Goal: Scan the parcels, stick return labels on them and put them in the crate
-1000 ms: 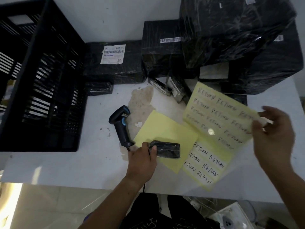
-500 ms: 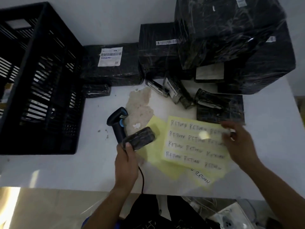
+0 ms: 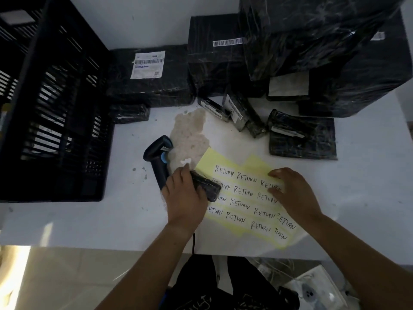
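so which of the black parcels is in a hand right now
The small parcel in the left hand, at the left edge of the yellow label sheet; the other parcels lie untouched further back.

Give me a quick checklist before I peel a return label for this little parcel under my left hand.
1. Small parcel gripped by left hand: ok.
2. Right hand resting on label sheet: ok.
3. Sheet flat, RETURN labels facing up: ok.
4. Label peeled free: cannot tell.
5. Parcel scanned: cannot tell; scanner lies on the table.
6. Crate standing at the left for drop-off: ok.
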